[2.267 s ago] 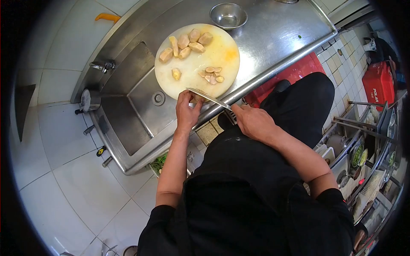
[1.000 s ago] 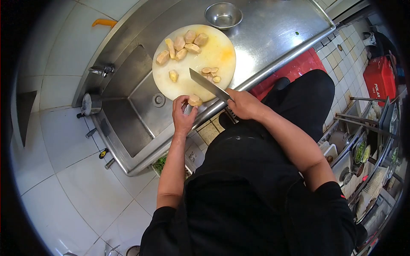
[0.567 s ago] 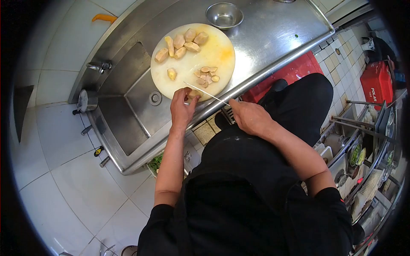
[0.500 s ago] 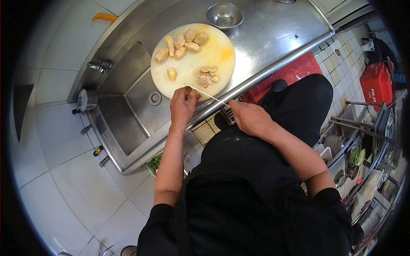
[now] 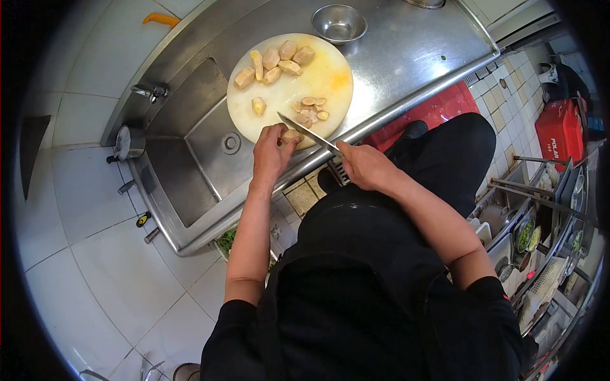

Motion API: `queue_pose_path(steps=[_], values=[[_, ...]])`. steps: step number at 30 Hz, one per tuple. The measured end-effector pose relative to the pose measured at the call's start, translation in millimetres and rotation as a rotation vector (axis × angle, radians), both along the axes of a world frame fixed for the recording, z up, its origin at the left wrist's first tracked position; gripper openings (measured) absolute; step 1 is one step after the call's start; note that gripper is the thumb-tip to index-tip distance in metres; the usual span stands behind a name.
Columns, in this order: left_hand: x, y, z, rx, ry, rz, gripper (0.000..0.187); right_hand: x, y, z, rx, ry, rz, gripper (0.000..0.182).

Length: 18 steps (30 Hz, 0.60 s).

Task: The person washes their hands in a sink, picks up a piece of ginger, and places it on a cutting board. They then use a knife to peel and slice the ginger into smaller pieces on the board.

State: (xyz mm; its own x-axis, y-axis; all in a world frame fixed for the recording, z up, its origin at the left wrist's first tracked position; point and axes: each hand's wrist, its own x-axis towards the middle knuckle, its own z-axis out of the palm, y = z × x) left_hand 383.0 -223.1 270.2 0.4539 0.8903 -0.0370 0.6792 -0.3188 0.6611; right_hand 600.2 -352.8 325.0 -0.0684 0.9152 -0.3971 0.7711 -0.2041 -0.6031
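Note:
My right hand (image 5: pixel 370 167) grips a kitchen knife (image 5: pixel 312 135), its blade reaching left over the near edge of a round white cutting board (image 5: pixel 333 60). Under my left hand's (image 5: pixel 273 152) fingertips a peeled piece of ginger (image 5: pixel 291 136) is pinched against the board, right beside the blade. Beyond the knife lies a small heap of cut slices (image 5: pixel 309 112). One peeled chunk (image 5: pixel 258 106) rests alone toward the board's left side. Several larger peeled pieces (image 5: pixel 271 58) are grouped at the far side.
The board bridges the edge of a steel sink (image 5: pixel 190 181) and the metal counter (image 5: pixel 406 47). A steel bowl (image 5: pixel 340 25) stands behind the board. An orange-handled object (image 5: pixel 161 20) lies by the wall. On the right are a red cooler (image 5: pixel 560 130) and a rack (image 5: pixel 534 209) of containers.
The knife blade has turned so its flat side shows, and more of the held ginger piece is visible. My right hand has shifted slightly left; the whole view has moved a little.

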Motion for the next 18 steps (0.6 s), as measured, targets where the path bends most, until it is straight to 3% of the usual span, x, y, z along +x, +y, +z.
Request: queue_pose_path(steps=[8,11,13,14,16,17,18], values=[[-7.1,0.2,-8.3,0.022,-0.038,-0.051,0.042,8.0,9.8,-41.1,0.117,0.227,-0.035,0.038],[-7.6,-0.4,-5.8,0.033,-0.047,-0.062,0.042,3.9,19.3,-45.7,0.037,0.338,-0.086,0.036],[-8.3,-2.7,0.9,-0.024,-0.077,-0.065,0.038,1.9,27.7,-22.5,-0.237,0.472,-0.193,0.035],[-10.7,-2.8,-2.3,-0.018,-0.074,-0.068,0.038,2.9,29.6,-22.2,-0.231,0.475,-0.194,0.035],[-17.4,-4.2,-15.5,0.056,-0.139,-0.091,0.045,6.6,30.8,-21.7,-0.320,0.487,-0.208,0.034],[-22.0,-4.5,-19.9,0.078,-0.145,-0.128,0.045,6.7,27.5,-33.7,-0.316,0.488,-0.210,0.034],[-26.2,-5.8,-23.1,0.079,-0.144,-0.130,0.045,4.0,21.3,-55.8,-0.021,0.399,-0.171,0.034]])
